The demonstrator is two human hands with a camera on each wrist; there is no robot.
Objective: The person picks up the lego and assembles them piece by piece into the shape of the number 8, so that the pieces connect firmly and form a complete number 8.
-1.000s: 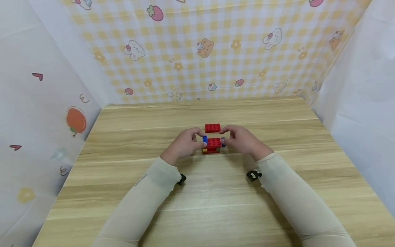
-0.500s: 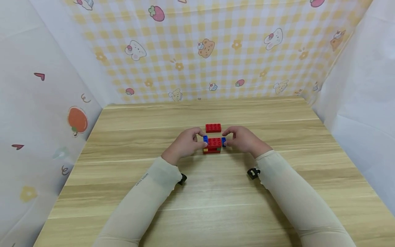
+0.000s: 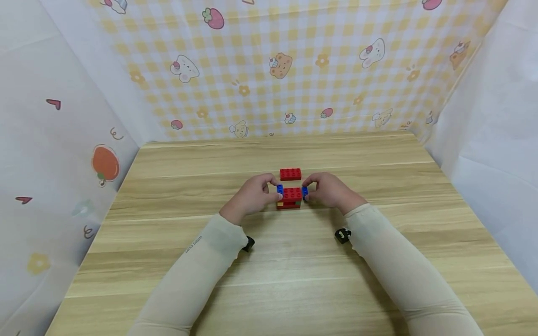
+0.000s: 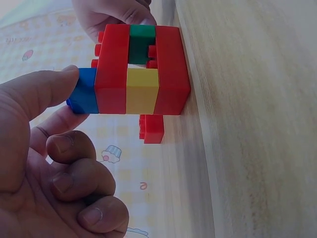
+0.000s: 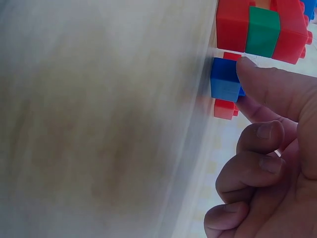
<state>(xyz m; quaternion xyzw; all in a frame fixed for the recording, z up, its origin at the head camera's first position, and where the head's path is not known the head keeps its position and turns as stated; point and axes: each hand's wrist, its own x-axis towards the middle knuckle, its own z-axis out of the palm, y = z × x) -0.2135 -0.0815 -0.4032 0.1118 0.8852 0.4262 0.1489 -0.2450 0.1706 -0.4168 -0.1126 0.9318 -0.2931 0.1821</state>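
A small stack stands on the table: an upper red brick (image 3: 292,193) and a lower red brick (image 4: 172,72), with a yellow brick (image 4: 142,91) and a green brick (image 4: 142,44) between them. On the left end of its top sits a blue brick (image 4: 84,91). My left hand (image 3: 253,193) pinches that brick between thumb and forefinger. Just right of the stack, low at the tabletop, is a second blue brick (image 5: 225,79). My right hand (image 3: 329,191) pinches it with thumb and forefinger, the other fingers curled loosely.
A loose red brick (image 3: 290,174) lies on the wooden table (image 3: 286,280) behind the stack. A yellow checked cloth (image 3: 260,84) hangs at the table's far edge, with white sheets (image 3: 496,140) at both sides.
My right hand has shifted slightly away from the stack, and its forefinger has come down to the second blue brick. My left hand keeps its pinch.
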